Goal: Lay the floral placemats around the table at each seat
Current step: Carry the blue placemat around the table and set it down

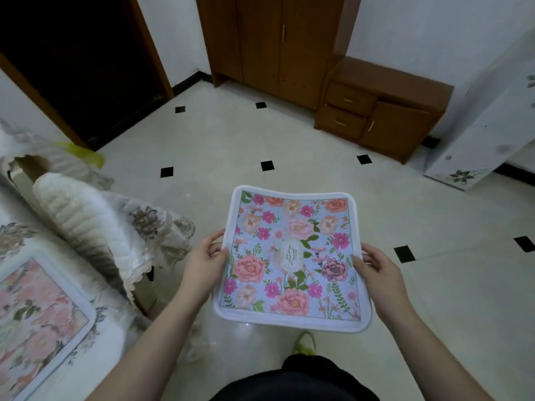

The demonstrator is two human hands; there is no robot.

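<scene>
I hold a floral placemat (292,256), pale blue with pink flowers and a white border, flat in the air above the tiled floor. My left hand (205,261) grips its left edge and my right hand (379,270) grips its right edge. A second floral placemat (37,322) lies on the table (115,311) at the lower left, where a lace cloth covers the tabletop. Both hands are well to the right of the table's edge.
A chair with a cream padded back (78,209) stands against the table at the left. A wooden wardrobe (275,44) and a low drawer cabinet (382,108) line the far wall. A dark doorway (72,62) opens at the upper left. A white floral-printed unit (486,125) stands at the right.
</scene>
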